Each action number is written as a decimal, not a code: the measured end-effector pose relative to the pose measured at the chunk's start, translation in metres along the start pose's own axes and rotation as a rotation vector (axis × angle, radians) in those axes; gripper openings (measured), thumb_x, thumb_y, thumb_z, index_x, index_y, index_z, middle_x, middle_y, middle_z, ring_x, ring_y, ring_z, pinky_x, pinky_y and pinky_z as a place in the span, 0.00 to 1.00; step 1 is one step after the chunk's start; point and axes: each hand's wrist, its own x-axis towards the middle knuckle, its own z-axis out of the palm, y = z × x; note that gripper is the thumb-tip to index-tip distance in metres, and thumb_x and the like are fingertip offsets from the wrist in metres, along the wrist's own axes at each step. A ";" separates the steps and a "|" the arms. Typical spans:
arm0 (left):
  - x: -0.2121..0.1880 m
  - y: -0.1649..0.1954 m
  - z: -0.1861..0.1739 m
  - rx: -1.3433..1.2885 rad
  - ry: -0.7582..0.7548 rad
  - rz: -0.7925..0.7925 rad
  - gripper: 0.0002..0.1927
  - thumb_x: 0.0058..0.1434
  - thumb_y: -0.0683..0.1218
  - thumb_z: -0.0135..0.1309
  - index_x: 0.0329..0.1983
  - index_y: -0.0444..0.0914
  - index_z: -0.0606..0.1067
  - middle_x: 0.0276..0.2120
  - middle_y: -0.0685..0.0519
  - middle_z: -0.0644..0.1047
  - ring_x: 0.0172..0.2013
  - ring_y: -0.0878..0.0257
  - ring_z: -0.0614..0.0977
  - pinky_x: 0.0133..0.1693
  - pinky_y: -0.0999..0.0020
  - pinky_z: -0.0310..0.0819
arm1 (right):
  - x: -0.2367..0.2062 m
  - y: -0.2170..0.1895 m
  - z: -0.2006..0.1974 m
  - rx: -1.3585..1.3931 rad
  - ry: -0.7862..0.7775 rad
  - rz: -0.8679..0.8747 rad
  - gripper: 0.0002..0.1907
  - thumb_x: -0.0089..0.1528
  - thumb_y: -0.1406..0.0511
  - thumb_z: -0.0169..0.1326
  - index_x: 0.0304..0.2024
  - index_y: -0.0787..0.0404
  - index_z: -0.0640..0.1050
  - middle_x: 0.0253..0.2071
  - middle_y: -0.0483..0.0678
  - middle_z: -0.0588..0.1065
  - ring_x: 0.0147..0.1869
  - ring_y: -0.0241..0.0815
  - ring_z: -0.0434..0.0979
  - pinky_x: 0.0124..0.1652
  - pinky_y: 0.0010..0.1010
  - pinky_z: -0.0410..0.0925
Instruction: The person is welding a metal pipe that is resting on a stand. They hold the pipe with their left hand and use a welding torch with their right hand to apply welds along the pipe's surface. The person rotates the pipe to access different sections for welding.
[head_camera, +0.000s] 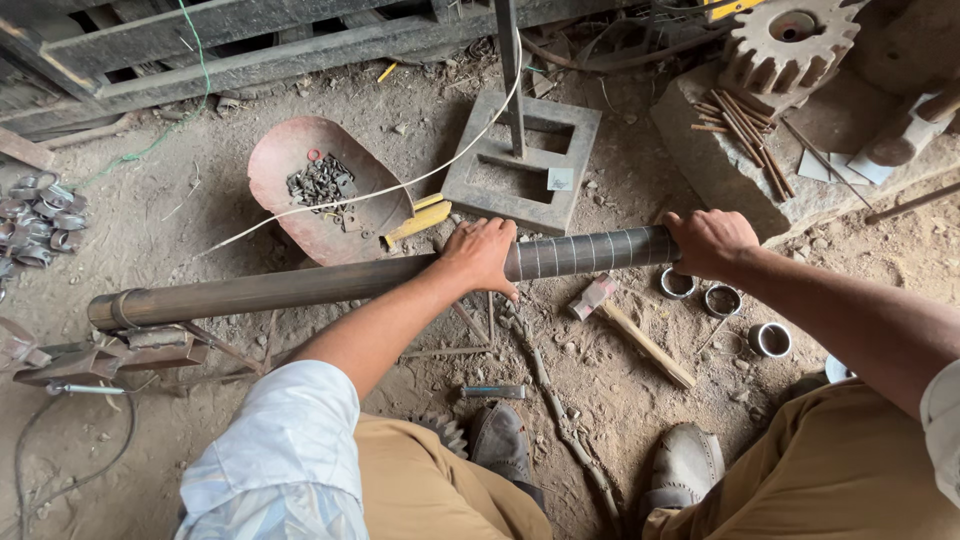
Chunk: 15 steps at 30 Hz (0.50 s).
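Observation:
A long steel pipe lies level across the view, its left end resting on a low metal stand. The right stretch of the pipe carries evenly spaced marks around it. My left hand grips the pipe near its middle. My right hand closes over the pipe's right end. Both forearms reach in from below, and my knees and shoes sit under the pipe.
A hammer and three short cut rings lie on the dirt under the pipe. A rusty pan with small metal bits, a square steel base, a stone block with rods and a big gear stand beyond. More rings pile at left.

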 end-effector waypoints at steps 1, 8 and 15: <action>-0.001 -0.001 0.002 -0.004 0.008 0.004 0.54 0.35 0.68 0.76 0.57 0.35 0.65 0.53 0.42 0.74 0.54 0.51 0.77 0.58 0.56 0.71 | 0.000 0.000 0.001 -0.005 -0.005 -0.002 0.23 0.59 0.56 0.65 0.56 0.45 0.74 0.31 0.42 0.79 0.28 0.37 0.80 0.27 0.30 0.74; 0.001 -0.023 0.011 -0.354 -0.030 0.000 0.42 0.39 0.61 0.71 0.57 0.40 0.75 0.49 0.46 0.79 0.50 0.54 0.81 0.54 0.57 0.76 | 0.005 0.004 0.010 -0.009 -0.001 -0.005 0.24 0.60 0.56 0.64 0.57 0.46 0.73 0.31 0.42 0.79 0.28 0.37 0.80 0.25 0.29 0.75; 0.009 -0.031 0.014 -0.532 -0.079 0.055 0.44 0.42 0.67 0.68 0.61 0.43 0.74 0.53 0.44 0.81 0.53 0.52 0.82 0.56 0.55 0.75 | 0.008 0.006 0.016 -0.015 0.005 -0.006 0.24 0.59 0.56 0.64 0.56 0.44 0.74 0.31 0.42 0.79 0.28 0.37 0.80 0.25 0.28 0.74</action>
